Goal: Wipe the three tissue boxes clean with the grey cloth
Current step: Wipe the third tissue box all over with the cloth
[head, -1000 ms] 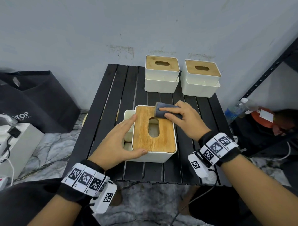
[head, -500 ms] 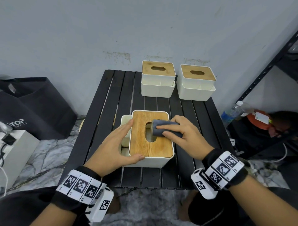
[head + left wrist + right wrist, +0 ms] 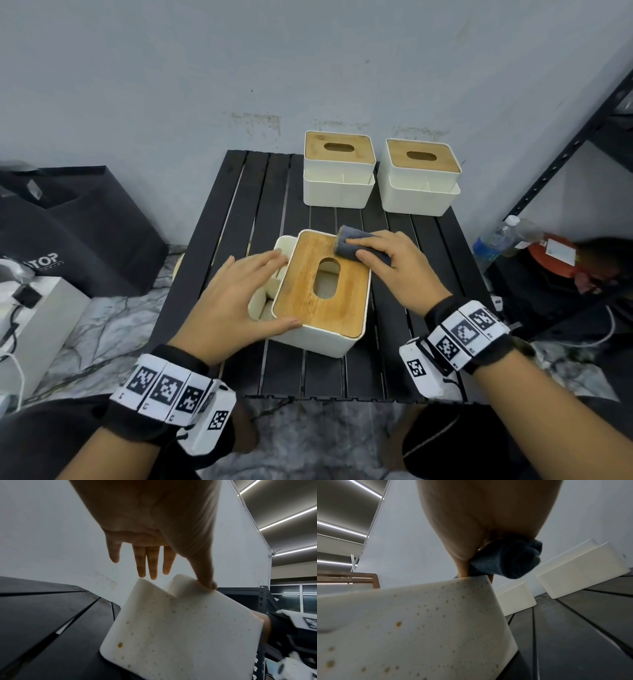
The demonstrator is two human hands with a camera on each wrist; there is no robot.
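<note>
A white tissue box (image 3: 322,337) with a wooden slotted lid (image 3: 308,291) sits at the middle of the black slatted table (image 3: 239,212). Its white sides carry small brown spots (image 3: 399,624). My right hand (image 3: 394,270) presses the folded grey cloth (image 3: 346,240) on the lid's far right corner; the cloth (image 3: 505,559) bulges under the palm in the right wrist view. My left hand (image 3: 239,301) steadies the box with straight fingers on its left side and the thumb (image 3: 207,580) on the near edge. Two more tissue boxes (image 3: 337,171) (image 3: 421,178) stand at the back.
A black bag (image 3: 68,233) and a white box with cables (image 3: 30,318) lie on the floor at left. A black metal shelf (image 3: 565,154), a plastic bottle (image 3: 496,240) and a red object (image 3: 555,257) are at right. A grey wall is close behind the table.
The right hand slid the cloth from the lid's slot area back out to the far right corner. The left hand stayed on the box's left side.
</note>
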